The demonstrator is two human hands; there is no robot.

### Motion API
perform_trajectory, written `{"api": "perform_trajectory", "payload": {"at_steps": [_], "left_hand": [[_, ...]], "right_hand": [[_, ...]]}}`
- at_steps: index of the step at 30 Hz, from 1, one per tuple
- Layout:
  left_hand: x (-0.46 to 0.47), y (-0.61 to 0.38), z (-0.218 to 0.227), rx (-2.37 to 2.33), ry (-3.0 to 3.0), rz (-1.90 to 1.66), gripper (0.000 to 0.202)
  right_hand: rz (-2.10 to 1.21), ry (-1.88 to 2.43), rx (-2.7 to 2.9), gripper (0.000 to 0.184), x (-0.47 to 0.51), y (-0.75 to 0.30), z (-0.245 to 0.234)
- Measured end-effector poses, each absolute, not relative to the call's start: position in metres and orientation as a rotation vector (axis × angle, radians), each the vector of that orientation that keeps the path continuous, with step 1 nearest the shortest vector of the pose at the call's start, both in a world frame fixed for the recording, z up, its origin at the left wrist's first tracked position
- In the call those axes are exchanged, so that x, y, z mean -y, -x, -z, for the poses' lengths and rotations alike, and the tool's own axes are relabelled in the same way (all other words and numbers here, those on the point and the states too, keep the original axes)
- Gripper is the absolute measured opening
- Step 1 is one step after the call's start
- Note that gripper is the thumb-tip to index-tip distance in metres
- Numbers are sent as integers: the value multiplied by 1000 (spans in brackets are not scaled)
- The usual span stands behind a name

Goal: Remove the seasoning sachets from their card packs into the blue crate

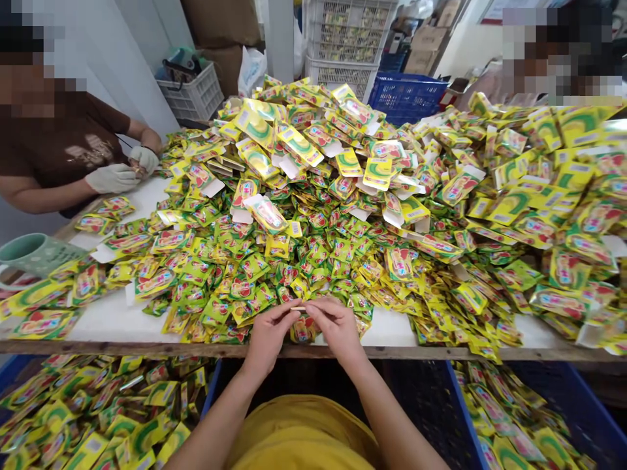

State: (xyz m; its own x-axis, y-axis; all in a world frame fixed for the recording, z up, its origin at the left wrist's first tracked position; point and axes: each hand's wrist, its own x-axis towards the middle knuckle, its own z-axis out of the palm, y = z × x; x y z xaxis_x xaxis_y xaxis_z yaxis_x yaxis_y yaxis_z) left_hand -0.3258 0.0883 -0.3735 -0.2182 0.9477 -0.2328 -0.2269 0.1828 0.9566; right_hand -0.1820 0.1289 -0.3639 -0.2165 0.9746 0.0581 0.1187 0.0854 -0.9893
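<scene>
At the table's near edge, my left hand [270,334] and my right hand [339,326] meet, thumbs and fingertips pinched together. Between them is a small thin pale-edged piece [298,309], seen edge-on; its kind is not clear. Just below the fingertips lies a yellow packet [304,330] with red print, partly covered by the hands. Green and yellow sachets [240,287] are heaped right in front of my fingers. Farther back, yellow printed cartons [294,145], several with open white flaps, are piled on top of the sachets.
Across the left corner, a co-worker's gloved hands [128,171] hold something small. A green mug [34,253] stands at the left edge. Under the table [392,326] are blue crates [463,418], some holding cartons. White crates [343,39] and a blue basket [406,94] stand behind.
</scene>
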Motion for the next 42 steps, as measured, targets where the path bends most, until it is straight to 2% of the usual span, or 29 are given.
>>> {"api": "perform_trajectory", "payload": {"at_steps": [4, 9, 12, 17, 19, 23, 25, 31, 33, 35, 39, 41, 42], "left_hand": [[-91, 325, 377, -1354, -908, -1343, 28], [-94, 327, 380, -1349, -1205, -1420, 9], [-93, 331, 385, -1281, -1413, -1466, 5], [-91, 335, 386, -1218, -1646, -1399, 16], [-91, 336, 386, -1199, -1747, -1352, 25], [-91, 339, 391, -1140, -1839, -1303, 30], [-91, 340, 393, -1122, -1852, -1262, 30], [-87, 342, 389, -1204, -1974, -1008, 36], [-88, 342, 389, -1217, -1978, -990, 36], [-90, 341, 389, -1193, -1937, -1009, 35], [-91, 343, 376, -1231, -1745, -1171, 32], [-85, 353, 360, -1290, -1578, -1234, 28], [-79, 362, 351, -1292, -1518, -1197, 25]], "right_hand": [[-1280, 1234, 1426, 16, -132, 184, 370], [-1213, 1091, 1480, 10, -129, 178, 371], [-1156, 1039, 1549, 10, -121, 174, 372], [-1060, 964, 1842, 19, -129, 153, 368], [-927, 1008, 2001, 24, -152, 132, 364], [-246, 1487, 2359, 46, -212, 89, 353], [-25, 1614, 2571, 54, -233, 78, 346], [183, 1593, 2783, 35, -241, 70, 327], [147, 1604, 2745, 26, -235, 63, 326], [-22, 1675, 2537, 19, -224, 57, 329], [-783, 1623, 2021, 25, -183, 66, 351], [-1152, 1498, 2012, 18, -163, 81, 365], [-1232, 1488, 2060, 17, -156, 89, 371]]}}
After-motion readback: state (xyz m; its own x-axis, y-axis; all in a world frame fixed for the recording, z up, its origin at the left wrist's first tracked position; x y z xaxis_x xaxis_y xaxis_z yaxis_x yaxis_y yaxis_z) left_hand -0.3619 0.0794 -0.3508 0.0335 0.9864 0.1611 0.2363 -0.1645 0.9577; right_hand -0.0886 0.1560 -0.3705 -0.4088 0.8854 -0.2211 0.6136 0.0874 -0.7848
